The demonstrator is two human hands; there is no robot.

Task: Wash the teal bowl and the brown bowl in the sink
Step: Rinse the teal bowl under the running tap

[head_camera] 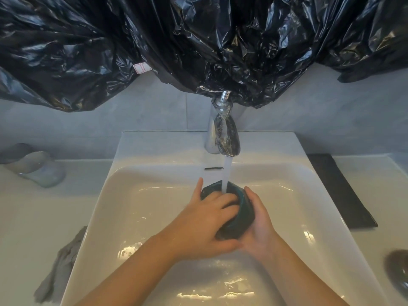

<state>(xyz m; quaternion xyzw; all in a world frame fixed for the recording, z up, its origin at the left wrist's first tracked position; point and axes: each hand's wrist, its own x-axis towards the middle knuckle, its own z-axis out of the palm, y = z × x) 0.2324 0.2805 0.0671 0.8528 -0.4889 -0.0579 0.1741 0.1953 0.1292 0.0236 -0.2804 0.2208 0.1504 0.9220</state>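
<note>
Teal bowl [241, 214] within left hand [205, 221] and right hand [261, 230] fingers' [223, 200] grip over white sink [154, 149]

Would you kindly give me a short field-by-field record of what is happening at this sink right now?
item being washed: round teal bowl, tilted under the stream
water: running from the chrome tap into the bowl
left hand: fingers curled inside the bowl
right hand: cups the bowl's outer wall
basin: white rectangular sink
waiting: dark brown bowl on the counter, right edge
also: crumpled grey cloth on the left counter
</note>
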